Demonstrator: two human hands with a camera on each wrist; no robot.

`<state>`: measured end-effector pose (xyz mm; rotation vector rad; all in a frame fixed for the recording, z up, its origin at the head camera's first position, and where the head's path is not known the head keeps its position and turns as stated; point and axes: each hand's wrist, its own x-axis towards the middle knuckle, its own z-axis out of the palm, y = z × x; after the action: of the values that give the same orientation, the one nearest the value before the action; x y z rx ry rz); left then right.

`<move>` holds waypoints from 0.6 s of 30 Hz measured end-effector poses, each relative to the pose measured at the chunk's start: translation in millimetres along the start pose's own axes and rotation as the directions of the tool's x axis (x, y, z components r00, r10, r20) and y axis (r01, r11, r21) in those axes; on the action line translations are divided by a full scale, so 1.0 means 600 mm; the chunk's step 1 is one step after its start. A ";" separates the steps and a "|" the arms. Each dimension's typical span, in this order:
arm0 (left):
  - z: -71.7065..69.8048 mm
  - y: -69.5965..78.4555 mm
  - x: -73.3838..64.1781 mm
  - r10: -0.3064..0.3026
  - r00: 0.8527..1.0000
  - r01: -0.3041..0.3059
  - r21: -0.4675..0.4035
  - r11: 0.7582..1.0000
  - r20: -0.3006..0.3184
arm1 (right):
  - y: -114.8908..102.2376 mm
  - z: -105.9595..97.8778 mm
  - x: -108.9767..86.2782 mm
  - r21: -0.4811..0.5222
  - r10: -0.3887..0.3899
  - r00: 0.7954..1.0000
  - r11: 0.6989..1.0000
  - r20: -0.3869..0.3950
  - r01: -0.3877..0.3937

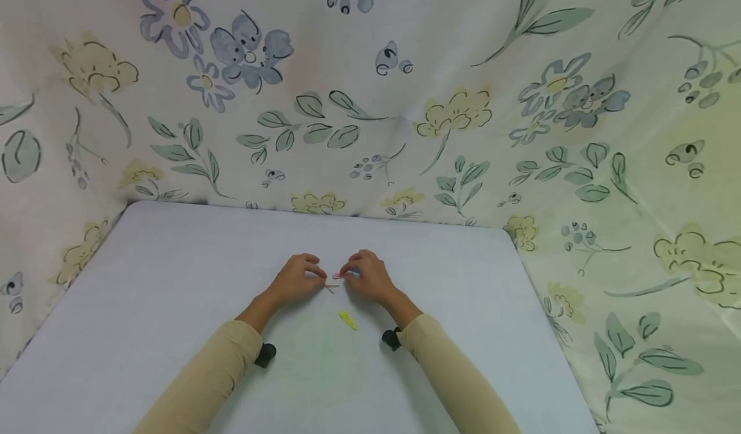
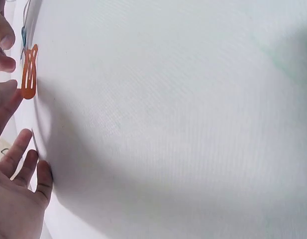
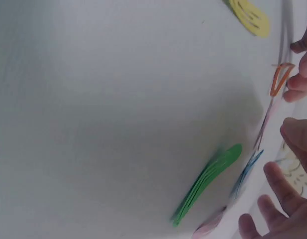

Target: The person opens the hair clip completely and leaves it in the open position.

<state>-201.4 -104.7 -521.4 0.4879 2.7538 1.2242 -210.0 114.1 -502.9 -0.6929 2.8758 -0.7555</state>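
Near the middle of the white table, my left hand (image 1: 298, 278) pinches the rounded end of an orange snap hair clip (image 2: 29, 82) between fingertips. Its two prongs stand apart in the right wrist view. Opposite it is my right hand (image 1: 368, 278), fingers loosely bent and spread, fingertips right by a pink hair clip (image 1: 338, 276). Beneath and beside the right hand lie a blue hair clip (image 3: 247, 169), a green hair clip (image 3: 208, 181) and another pink piece (image 3: 210, 224). The right hand hides the green one in the head view.
A yellow hair clip (image 1: 348, 320) lies on the white table (image 1: 463, 357), nearer to me than both hands. Floral fabric (image 1: 347, 99) hangs behind the table and at its sides. A dark wrist camera (image 1: 265, 355) shows below the left sleeve.
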 end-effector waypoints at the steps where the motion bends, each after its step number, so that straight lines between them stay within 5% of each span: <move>1: 0.002 0.000 0.000 -0.003 1.000 0.003 -0.001 1.000 -0.008 | 0.003 -0.001 0.000 -0.001 0.003 1.000 1.000 -0.005 -0.003; 18: 0.035 0.029 0.008 -0.134 0.981 0.141 0.044 0.989 -0.140 | 0.021 0.011 0.002 0.010 0.084 0.995 0.996 -0.050 -0.084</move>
<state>-197.1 -77.5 -522.9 0.2204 2.8838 1.1958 -214.9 120.7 -514.6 -0.5557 2.9240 -0.7837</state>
